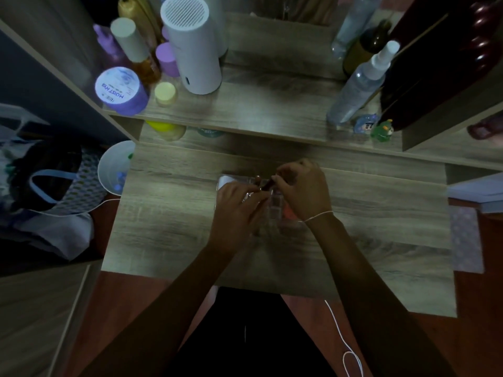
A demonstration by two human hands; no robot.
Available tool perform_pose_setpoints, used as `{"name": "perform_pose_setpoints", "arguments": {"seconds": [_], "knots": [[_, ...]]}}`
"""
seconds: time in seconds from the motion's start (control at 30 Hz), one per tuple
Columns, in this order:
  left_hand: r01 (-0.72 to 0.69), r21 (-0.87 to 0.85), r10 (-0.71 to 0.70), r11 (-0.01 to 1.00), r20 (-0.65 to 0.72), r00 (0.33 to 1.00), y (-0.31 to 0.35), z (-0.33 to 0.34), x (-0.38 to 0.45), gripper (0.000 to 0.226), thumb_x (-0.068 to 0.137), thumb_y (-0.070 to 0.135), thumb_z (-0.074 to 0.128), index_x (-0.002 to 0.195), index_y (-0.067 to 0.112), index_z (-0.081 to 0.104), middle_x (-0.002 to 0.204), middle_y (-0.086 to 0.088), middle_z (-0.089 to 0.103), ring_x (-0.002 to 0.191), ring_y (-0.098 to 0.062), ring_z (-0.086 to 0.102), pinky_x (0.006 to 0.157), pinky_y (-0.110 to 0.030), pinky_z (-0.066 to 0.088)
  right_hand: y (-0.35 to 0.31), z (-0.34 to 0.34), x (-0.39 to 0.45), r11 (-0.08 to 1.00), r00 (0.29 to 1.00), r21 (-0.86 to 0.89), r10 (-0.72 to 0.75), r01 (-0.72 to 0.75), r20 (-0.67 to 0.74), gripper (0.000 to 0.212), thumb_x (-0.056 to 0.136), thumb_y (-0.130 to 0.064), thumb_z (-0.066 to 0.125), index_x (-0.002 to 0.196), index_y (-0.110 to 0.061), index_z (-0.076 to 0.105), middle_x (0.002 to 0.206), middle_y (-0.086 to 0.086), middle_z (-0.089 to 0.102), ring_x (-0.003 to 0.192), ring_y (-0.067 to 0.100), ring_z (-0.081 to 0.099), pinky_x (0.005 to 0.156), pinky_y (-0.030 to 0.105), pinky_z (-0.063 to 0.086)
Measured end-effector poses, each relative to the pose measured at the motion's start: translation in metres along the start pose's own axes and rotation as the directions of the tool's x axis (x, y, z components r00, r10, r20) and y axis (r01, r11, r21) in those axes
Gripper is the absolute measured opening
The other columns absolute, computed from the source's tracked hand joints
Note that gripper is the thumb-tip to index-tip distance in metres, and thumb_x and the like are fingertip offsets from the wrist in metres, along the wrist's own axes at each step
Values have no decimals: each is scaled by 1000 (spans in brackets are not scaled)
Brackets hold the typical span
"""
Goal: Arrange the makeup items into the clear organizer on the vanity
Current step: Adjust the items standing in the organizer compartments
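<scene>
The clear organizer [227, 180] lies on the wooden vanity top [168, 219], mostly hidden under both hands. My left hand [236, 210] rests on its left part, fingers curled over the compartments. My right hand [302, 190] is above the right part and pinches a small dark makeup item [268, 184] between thumb and fingers. An orange-pink item [288, 212] shows inside the organizer beneath my right wrist. Dim light blurs the compartments' contents.
On the raised shelf [258, 115], a white cylinder [194, 47], a purple jar [119, 91] and several bottles stand at left; a spray bottle [359, 85] and small figurines [382, 130] at right. A white bin [114, 167] sits left of the vanity.
</scene>
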State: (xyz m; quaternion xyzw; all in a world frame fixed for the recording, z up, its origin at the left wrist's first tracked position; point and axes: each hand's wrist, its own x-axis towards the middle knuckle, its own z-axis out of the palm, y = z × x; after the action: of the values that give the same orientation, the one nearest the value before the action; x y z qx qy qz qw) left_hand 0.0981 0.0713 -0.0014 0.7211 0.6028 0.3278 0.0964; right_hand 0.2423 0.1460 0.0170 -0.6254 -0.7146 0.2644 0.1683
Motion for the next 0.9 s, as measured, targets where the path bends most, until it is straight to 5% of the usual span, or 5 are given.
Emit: {"name": "perform_pose_setpoints", "arguments": {"seconds": [0.33, 0.53, 0.7, 0.8, 0.9], "knots": [[22, 16, -24, 1000, 137, 990, 2, -2, 4, 17, 79, 12, 73, 95, 6, 72, 97, -14, 72, 87, -34, 66, 80, -44, 47, -12, -5, 5, 992, 986, 56, -119, 113, 114, 22, 79, -24, 75, 97, -13, 74, 89, 11, 70, 85, 29, 60, 79, 45, 50], [-32, 59, 22, 998, 157, 987, 1, -4, 1, 21, 80, 14, 68, 98, 4, 71, 97, -18, 72, 86, -35, 67, 79, -44, 49, -15, -8, 3, 990, 983, 50, -134, 128, 124, 22, 80, -23, 74, 98, -12, 74, 91, 11, 72, 85, 28, 60, 80, 40, 48], [5, -15, -3, 1000, 66, 998, -3, -7, -4, 32, 90, 19, 48, 112, 3, 64, 106, -18, 68, 98, -23, 52, 85, -32, 36, -16, -17, 1, 990, 985, 73, -126, 118, 115, 21, 82, -23, 71, 100, -11, 73, 94, 12, 73, 87, 28, 63, 84, 45, 49], [57, 13, -58, 998, 74, 996, -10, -5, -7, 41, 94, 23, 41, 129, 5, 52, 131, -16, 56, 119, -25, 47, 101, -46, 34, -6, -25, -3, 992, 993, 66, -110, 107, 35, 19, 89, -16, 61, 105, -12, 71, 99, 11, 72, 90, 28, 63, 86, 44, 49], [92, 120, -114, 989, 194, 974, -17, -2, -8, 53, 94, 31, 33, 143, 12, 33, 152, -12, 30, 141, -27, 21, 115, -52, 7, 8, -29, -17, 994, 995, -41, -100, 100, 10, 36, 84, -5, 57, 118, -14, 65, 112, 10, 70, 102, 30, 58, 90, 36, 42]]}}
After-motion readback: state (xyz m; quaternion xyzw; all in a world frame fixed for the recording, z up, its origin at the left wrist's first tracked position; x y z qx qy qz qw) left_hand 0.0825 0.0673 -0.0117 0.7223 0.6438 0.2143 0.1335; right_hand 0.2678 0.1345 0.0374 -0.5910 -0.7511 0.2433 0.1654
